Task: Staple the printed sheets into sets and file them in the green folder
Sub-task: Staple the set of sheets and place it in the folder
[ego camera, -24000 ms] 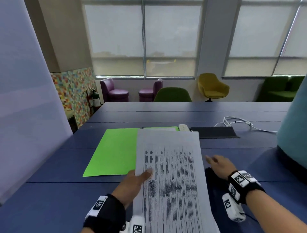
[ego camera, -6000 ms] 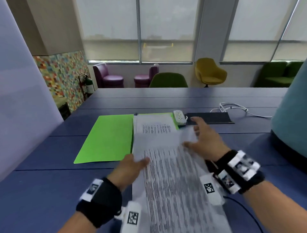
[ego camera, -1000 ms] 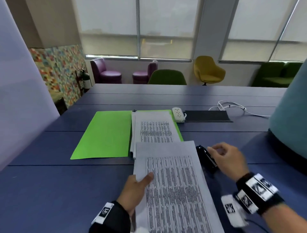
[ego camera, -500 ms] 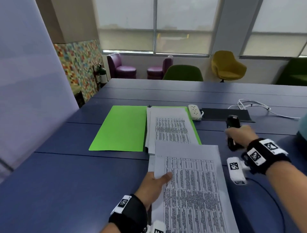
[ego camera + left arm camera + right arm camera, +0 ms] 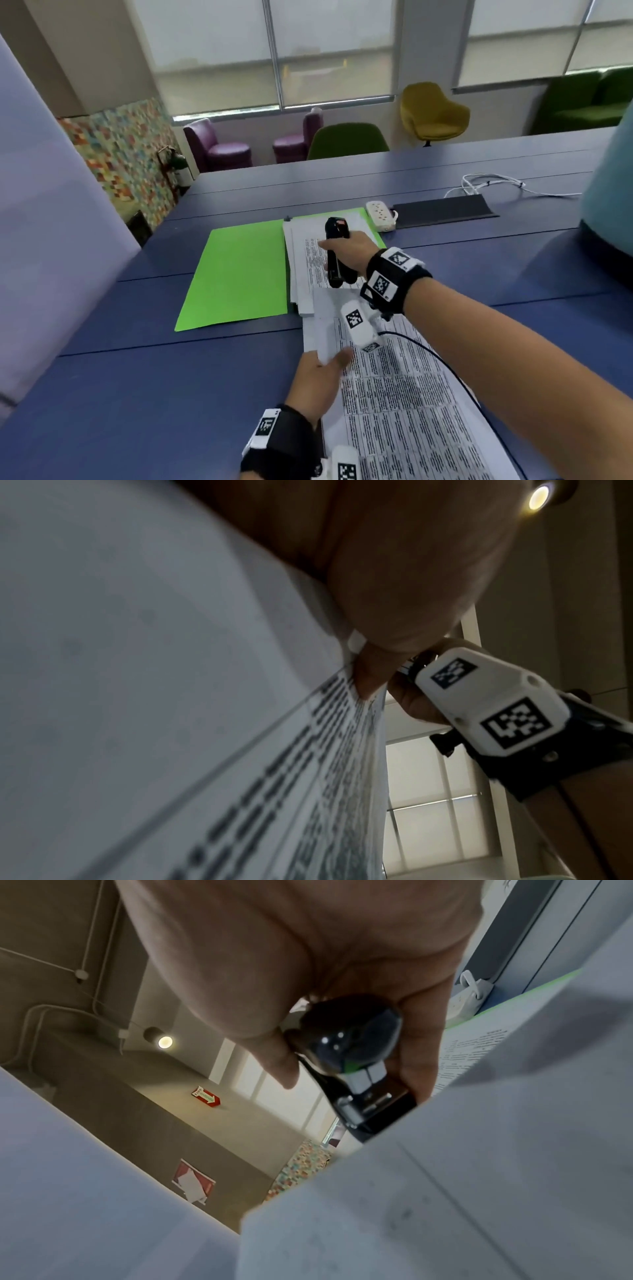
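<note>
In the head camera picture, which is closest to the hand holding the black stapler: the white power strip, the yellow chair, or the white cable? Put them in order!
Starting from the right hand gripping the stapler:
1. White power strip, just beyond the hand on the table.
2. White cable, farther right on the table.
3. Yellow chair, past the table, by the windows.

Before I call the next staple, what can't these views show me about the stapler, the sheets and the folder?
- Stapler mouth: in the right wrist view the sheets held by the left hand cover it; staple load not visible.
- Sheet count in that set: left wrist view too blurred.
- Green folder right half: filed sheets and the right hand cover it in the head view.
- Printed text: too small.
</note>
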A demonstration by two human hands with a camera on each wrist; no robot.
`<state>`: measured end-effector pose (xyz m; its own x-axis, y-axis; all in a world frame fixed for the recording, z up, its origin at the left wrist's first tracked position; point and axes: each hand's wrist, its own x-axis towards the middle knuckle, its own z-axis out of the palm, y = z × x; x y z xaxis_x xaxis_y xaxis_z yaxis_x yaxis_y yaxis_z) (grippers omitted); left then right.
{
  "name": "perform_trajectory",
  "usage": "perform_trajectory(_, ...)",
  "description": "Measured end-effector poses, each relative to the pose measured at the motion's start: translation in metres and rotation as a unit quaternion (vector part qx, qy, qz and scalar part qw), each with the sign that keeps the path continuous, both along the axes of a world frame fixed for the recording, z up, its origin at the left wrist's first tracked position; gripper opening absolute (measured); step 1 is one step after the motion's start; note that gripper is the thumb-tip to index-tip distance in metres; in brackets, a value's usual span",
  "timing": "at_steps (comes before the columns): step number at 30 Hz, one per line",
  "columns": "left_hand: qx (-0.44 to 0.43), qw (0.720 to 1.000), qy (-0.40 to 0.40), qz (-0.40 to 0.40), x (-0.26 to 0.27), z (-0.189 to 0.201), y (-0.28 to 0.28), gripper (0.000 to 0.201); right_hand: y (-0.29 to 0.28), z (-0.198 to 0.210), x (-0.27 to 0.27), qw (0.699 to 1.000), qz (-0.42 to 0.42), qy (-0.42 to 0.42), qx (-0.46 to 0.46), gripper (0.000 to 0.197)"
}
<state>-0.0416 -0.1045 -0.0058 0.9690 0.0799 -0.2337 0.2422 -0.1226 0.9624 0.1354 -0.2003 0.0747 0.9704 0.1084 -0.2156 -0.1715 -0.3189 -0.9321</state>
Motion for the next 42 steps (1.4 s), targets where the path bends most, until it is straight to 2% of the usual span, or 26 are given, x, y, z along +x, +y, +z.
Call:
perform_trajectory(3, 0.0, 1.0, -0.018, -0.009, 0.002, -0.006, 0.002, 0.049, 0.0, -0.008, 0.005, 1.0, 0.013, 0.007, -0.02, 0.042)
perform_trajectory(5, 0.003, 1.0, -0.016, -0.01, 0.004, -0.009, 0.002, 0.053, 0.001, -0.007, 0.002, 0.998, 0.034, 0.042, -0.032, 0.044)
perform_trajectory(7, 0.004, 1.0, -0.019, -0.013, 0.004, -0.012, 0.003, 0.054, 0.002, -0.005, -0.005, 0.993, 0.061, 0.059, -0.08, 0.041)
perform_trajectory(10, 0.011, 1.0, -0.011, -0.01, 0.003, -0.009, 0.003, 0.052, 0.003, -0.002, -0.014, 0.984, 0.085, 0.033, -0.151, 0.033)
perform_trajectory(13, 0.018, 1.0, -0.016, -0.008, 0.003, -0.009, 0.003, 0.05, 0.009, 0.001, -0.021, 0.988, 0.1, -0.001, -0.12, 0.028)
perform_trajectory(17, 0.01, 0.999, -0.022, -0.03, 0.002, -0.007, 0.002, 0.051, 0.023, -0.001, -0.032, 0.992, 0.124, -0.031, -0.02, 0.026)
perform_trajectory(21, 0.013, 0.999, -0.028, -0.042, 0.002, -0.006, 0.003, 0.047, 0.031, -0.008, -0.038, 0.991, 0.124, -0.057, 0.008, 0.028)
perform_trajectory(25, 0.033, 0.998, -0.032, -0.05, 0.003, -0.013, 0.004, 0.033, 0.031, -0.008, -0.039, 0.992, 0.098, -0.069, 0.042, 0.027)
perform_trajectory(31, 0.041, 0.996, -0.041, -0.072, 0.006, -0.02, 0.005, 0.036, 0.031, -0.011, -0.041, 0.991, 0.084, -0.083, 0.056, 0.029)
perform_trajectory(34, 0.032, 0.996, -0.019, -0.081, 0.009, -0.029, 0.005, 0.026, 0.03, -0.013, -0.042, 0.991, 0.08, -0.097, 0.043, 0.033)
perform_trajectory(38, 0.027, 0.995, -0.038, -0.086, 0.003, -0.014, 0.005, 0.03, 0.019, -0.006, -0.04, 0.99, 0.086, -0.075, 0.083, 0.016)
perform_trajectory(40, 0.032, 0.996, -0.035, -0.082, 0.001, -0.011, 0.006, 0.032, 0.0, -0.002, -0.033, 0.99, 0.048, -0.084, 0.104, 0.011)
perform_trajectory(42, 0.038, 0.997, -0.026, -0.065, 0.003, -0.013, 0.006, 0.037, -0.029, -0.002, -0.024, 0.992, -0.008, -0.121, 0.04, 0.008)
